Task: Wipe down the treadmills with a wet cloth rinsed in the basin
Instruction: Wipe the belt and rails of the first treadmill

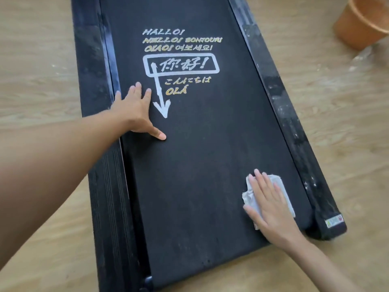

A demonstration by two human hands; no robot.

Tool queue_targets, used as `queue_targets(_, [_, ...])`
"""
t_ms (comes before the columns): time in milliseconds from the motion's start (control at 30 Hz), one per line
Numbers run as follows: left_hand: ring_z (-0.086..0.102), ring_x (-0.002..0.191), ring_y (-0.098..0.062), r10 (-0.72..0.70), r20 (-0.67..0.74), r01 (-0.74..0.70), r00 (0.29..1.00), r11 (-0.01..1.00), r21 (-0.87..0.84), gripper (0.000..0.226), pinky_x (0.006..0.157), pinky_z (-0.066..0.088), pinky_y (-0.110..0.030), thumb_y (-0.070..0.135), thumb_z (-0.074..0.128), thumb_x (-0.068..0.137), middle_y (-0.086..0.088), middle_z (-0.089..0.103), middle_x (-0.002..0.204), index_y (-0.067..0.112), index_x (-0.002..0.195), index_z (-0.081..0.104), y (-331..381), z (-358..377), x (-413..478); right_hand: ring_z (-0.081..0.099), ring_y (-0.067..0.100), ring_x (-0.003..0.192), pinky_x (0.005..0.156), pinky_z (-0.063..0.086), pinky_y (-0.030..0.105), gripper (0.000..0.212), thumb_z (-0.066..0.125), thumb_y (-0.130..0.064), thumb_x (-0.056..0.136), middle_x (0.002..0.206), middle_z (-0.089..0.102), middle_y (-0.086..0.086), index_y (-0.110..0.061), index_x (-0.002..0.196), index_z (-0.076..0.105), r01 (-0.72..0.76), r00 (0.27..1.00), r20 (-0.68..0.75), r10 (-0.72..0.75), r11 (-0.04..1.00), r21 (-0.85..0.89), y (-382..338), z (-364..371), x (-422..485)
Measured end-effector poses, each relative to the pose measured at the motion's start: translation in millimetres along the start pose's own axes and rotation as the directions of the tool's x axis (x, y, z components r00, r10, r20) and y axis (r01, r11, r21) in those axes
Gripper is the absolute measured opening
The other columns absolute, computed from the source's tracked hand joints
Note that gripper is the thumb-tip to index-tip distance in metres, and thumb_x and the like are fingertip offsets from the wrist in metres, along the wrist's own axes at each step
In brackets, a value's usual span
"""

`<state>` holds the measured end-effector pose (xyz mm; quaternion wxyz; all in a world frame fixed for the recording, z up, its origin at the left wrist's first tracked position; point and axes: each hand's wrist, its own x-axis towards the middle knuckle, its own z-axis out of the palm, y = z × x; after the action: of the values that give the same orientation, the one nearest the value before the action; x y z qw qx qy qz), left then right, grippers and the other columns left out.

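Note:
A black treadmill [200, 154] lies flat on the floor, its belt printed with white and yellow greetings and a white arrow. My left hand [136, 111] rests flat on the belt near the left rail, fingers spread, holding nothing. My right hand [271, 205] presses flat on a pale grey cloth [282, 184] at the belt's lower right, close to the right rail. The palm covers most of the cloth. The right rail [280, 98] shows whitish dust marks.
An orange basin [362, 24] stands on the wooden floor [42, 70] at the top right, partly cut off by the frame. Pale smears mark the floor beside it. Wooden floor surrounds the treadmill on both sides.

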<state>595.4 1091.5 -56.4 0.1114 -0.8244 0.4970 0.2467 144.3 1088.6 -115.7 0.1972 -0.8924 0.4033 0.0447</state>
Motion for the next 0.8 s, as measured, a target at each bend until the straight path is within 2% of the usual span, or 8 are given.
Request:
queue_targets(67, [-0.004, 0.160, -0.028, 0.053, -0.042, -0.052, 0.998, 0.998, 0.031, 0.145, 0.129, 0.004, -0.050, 0.095, 0.063, 0.059, -0.011, -0.006, 0.173, 0.018, 0.166, 0.003, -13.8, 1.1, -5.6, 0.020, 0.001, 0.156, 0.122, 0.021, 0.034, 0.069, 0.045, -0.050, 0.106, 0.169, 0.023, -0.021, -0.036, 0.168, 0.017, 0.032, 0.999, -0.019, -0.031, 0.999, 0.044, 18.1, -16.8, 4.6])
queue_targets(133, [0.003, 0.159, -0.031, 0.103, -0.089, -0.101, 0.991, 0.994, 0.032, 0.143, 0.128, 0.010, -0.052, 0.104, 0.049, 0.055, -0.014, 0.006, 0.172, 0.016, 0.163, 0.019, -33.1, -3.5, -8.2, 0.041, 0.000, 0.126, 0.106, 0.034, 0.038, 0.070, 0.056, -0.055, 0.098, 0.134, 0.050, -0.021, -0.038, 0.162, 0.034, 0.029, 0.998, -0.059, -0.032, 0.998, -0.062, 36.6, -36.6, 23.1])
queue_targets(233, [0.011, 0.155, -0.036, 0.015, -0.141, -0.019, 0.990, 0.999, -0.032, 0.161, 0.124, 0.023, -0.056, 0.111, 0.042, 0.034, -0.021, 0.016, 0.166, 0.006, 0.154, 0.027, -70.9, -2.0, -11.3, 0.047, 0.005, 0.084, 0.079, 0.043, 0.034, 0.042, 0.076, -0.061, 0.085, 0.084, 0.052, -0.018, -0.042, 0.120, 0.066, -0.005, 0.997, 0.076, 0.011, 0.996, -0.086, 45.1, -60.8, 47.7])
queue_targets(333, [-0.010, 0.160, -0.030, -0.032, 0.015, 0.034, 0.999, 0.994, -0.107, 0.174, 0.129, 0.014, -0.050, 0.099, 0.066, 0.033, -0.015, -0.012, 0.172, 0.002, 0.162, 0.001, -89.5, 0.1, -20.4, 0.053, 0.012, 0.080, 0.070, 0.043, 0.033, 0.028, 0.075, -0.051, 0.092, 0.099, 0.048, -0.014, -0.039, 0.082, 0.052, 0.040, 0.951, 0.309, -0.026, 0.998, -0.039, 37.2, -73.1, 61.3])
queue_targets(467, [-0.027, 0.155, -0.027, -0.008, 0.112, 0.008, 0.994, 1.000, 0.002, 0.175, 0.130, 0.005, -0.045, 0.094, 0.066, 0.039, -0.011, -0.037, 0.164, 0.006, 0.158, -0.026, -93.4, 7.7, -20.4, 0.054, 0.019, 0.074, 0.065, 0.042, 0.039, 0.035, 0.062, -0.041, 0.103, 0.087, 0.052, -0.006, -0.035, 0.083, 0.035, 0.018, 0.943, 0.332, -0.007, 0.999, -0.030, 31.6, -100.0, 91.9])
queue_targets(600, [-0.027, 0.155, -0.031, -0.029, 0.121, 0.021, 0.992, 0.998, 0.065, 0.175, 0.130, 0.006, -0.046, 0.098, 0.058, 0.037, -0.015, -0.039, 0.163, 0.004, 0.156, -0.029, -92.8, 4.9, -15.0, 0.050, 0.026, 0.068, 0.059, 0.037, 0.043, 0.036, 0.071, -0.026, 0.098, 0.074, 0.050, -0.004, -0.026, 0.085, 0.037, 0.118, 0.992, -0.035, -0.119, 0.993, -0.021, 29.3, -158.1, 148.4])
queue_targets(700, [-0.027, 0.155, -0.031, -0.041, 0.129, 0.035, 0.991, 0.998, 0.045, 0.175, 0.130, 0.005, -0.046, 0.096, 0.061, 0.037, -0.015, -0.040, 0.162, 0.005, 0.156, -0.029, -89.9, 3.5, -15.8, 0.050, 0.030, 0.078, 0.064, 0.039, 0.042, 0.016, 0.072, -0.013, 0.098, 0.083, 0.052, 0.002, -0.014, 0.093, 0.057, 0.199, 0.885, -0.393, -0.250, 0.966, -0.167, 24.8, -202.0, 181.4])
queue_targets(800, [-0.026, 0.155, -0.031, -0.047, 0.128, 0.044, 0.991, 0.999, 0.026, 0.175, 0.130, 0.007, -0.047, 0.092, 0.068, 0.039, -0.016, -0.038, 0.163, 0.004, 0.157, -0.027, -85.9, 2.1, -16.3, 0.054, 0.036, 0.092, 0.074, 0.049, 0.050, 0.013, 0.071, -0.003, 0.092, 0.090, 0.064, 0.011, -0.009, 0.101, 0.065, 0.087, 0.779, -0.575, -0.250, 0.951, -0.296, 29.4, -211.0, 209.0])
